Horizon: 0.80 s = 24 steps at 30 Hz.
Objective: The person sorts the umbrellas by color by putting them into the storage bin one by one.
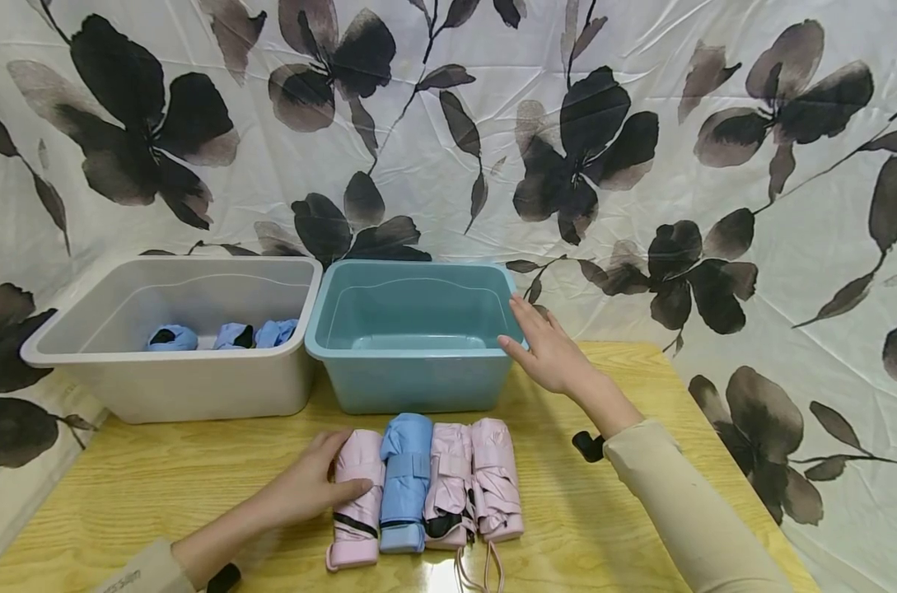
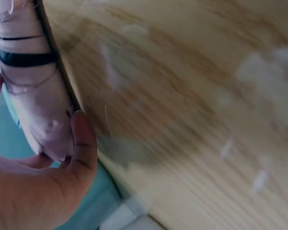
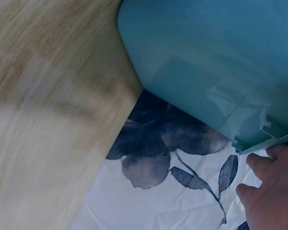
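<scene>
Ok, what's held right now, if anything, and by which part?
Left hand holds the leftmost pink umbrella by its far half, thumb over the top. Right hand rests at the teal bin's right rim, not visibly gripping.

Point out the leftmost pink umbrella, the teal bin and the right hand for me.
Leftmost pink umbrella [image 1: 362,465], head view: on its wrapped fabric.
Teal bin [image 1: 418,385], head view: on its front wall.
Right hand [image 1: 548,352], head view: on the back of it.

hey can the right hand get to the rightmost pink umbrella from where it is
Probably yes: the right hand is at the right side of the teal bin, and nothing visible blocks its way to the rightmost pink umbrella.
</scene>
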Each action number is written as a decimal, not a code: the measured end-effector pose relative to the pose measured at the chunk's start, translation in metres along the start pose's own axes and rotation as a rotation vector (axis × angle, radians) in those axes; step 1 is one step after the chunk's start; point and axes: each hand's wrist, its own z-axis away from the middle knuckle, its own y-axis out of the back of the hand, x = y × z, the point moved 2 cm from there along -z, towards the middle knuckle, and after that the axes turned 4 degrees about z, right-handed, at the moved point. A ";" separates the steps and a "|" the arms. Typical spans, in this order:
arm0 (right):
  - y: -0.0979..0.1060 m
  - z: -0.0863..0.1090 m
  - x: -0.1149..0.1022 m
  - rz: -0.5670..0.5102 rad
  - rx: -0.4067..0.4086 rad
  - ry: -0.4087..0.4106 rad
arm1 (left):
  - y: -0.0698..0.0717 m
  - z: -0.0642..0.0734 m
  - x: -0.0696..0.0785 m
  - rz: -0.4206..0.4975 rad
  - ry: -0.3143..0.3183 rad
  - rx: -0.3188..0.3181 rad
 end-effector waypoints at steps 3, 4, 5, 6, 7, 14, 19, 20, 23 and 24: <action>0.001 0.000 0.000 -0.004 -0.002 -0.001 | -0.004 -0.004 0.002 0.008 0.034 -0.018; 0.001 0.000 0.000 -0.002 -0.004 -0.001 | -0.004 -0.005 0.002 0.010 0.044 -0.022; 0.001 0.000 0.001 -0.001 -0.005 -0.002 | -0.005 -0.006 0.003 0.015 0.049 -0.023; 0.001 0.000 0.001 0.000 -0.007 -0.004 | -0.005 -0.007 0.003 0.021 0.049 -0.023; 0.001 0.000 0.001 0.002 -0.007 -0.003 | -0.005 -0.008 0.003 0.030 0.046 -0.022; 0.000 0.000 0.000 0.005 0.000 0.000 | -0.002 -0.009 0.004 0.102 0.056 -0.002; -0.001 0.000 0.001 0.002 0.005 0.001 | 0.000 -0.007 0.006 0.133 0.062 0.034; -0.001 0.000 0.001 0.003 0.006 0.001 | 0.001 -0.007 0.007 0.140 0.059 0.044; -0.001 0.000 0.001 0.001 0.006 0.003 | 0.002 -0.004 0.007 0.160 0.053 0.062; -0.001 0.000 0.001 0.003 0.006 0.005 | 0.003 -0.003 0.008 0.172 0.051 0.064</action>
